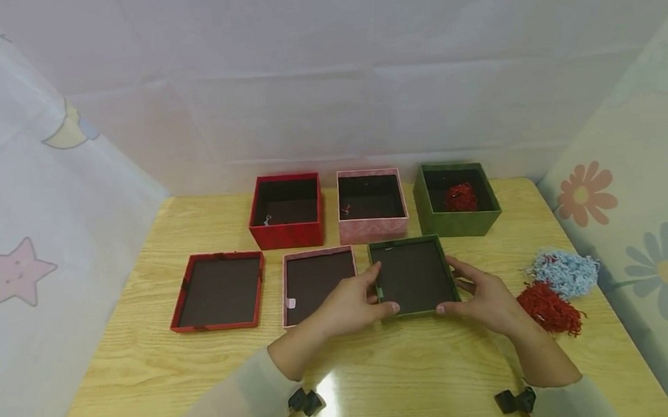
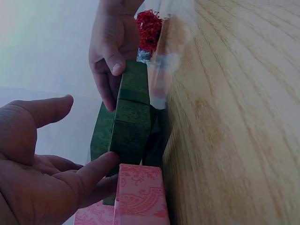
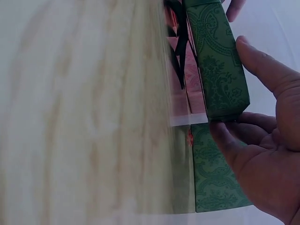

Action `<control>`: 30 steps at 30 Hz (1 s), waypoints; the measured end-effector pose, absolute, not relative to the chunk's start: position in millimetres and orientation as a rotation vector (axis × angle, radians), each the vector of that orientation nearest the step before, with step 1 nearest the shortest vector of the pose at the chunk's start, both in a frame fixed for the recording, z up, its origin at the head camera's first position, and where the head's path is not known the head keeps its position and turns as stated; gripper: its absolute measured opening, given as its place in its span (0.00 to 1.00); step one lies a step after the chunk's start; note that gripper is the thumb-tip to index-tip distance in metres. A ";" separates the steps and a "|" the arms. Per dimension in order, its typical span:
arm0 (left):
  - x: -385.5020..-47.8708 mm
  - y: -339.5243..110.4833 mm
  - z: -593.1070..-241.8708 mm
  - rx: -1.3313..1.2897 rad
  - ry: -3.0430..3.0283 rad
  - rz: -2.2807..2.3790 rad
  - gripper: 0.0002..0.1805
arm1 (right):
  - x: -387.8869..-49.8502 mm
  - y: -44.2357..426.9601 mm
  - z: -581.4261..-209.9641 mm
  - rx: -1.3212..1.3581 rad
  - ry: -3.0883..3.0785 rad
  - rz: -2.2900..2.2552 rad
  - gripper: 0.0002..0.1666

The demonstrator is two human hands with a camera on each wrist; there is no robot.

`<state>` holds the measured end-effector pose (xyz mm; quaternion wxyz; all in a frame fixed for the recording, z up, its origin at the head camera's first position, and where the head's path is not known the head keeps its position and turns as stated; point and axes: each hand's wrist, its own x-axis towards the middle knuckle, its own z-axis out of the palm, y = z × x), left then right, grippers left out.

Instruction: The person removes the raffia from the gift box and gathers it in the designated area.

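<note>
A green box lid, dark inside, lies inner side up between both hands, slightly above the table at its near side. My right hand holds its right side, thumb at the near corner and fingers along the side. My left hand is at the left side; in the left wrist view its index fingertip touches the lid while the thumb stands away. A dark ribbon hangs under the lid in the right wrist view. Just left lies a pink box lid, partly hidden by my left hand.
Behind stand a red box, a pink box and a green box with red shredded paper inside. A red lid lies at left. Light-blue shreds and red shreds lie at right.
</note>
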<state>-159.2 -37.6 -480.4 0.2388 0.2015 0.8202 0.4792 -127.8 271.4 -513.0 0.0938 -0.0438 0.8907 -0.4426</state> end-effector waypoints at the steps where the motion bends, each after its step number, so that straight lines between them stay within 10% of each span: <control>1: -159.3 -37.0 -479.3 0.561 2.257 1.291 0.54 | -127.9 271.8 -513.6 -0.132 2.641 -1.310 0.65; 30: -166.1 -34.8 -468.5 0.594 2.303 1.117 0.57 | -129.2 275.1 -504.7 -0.141 2.554 -1.146 0.59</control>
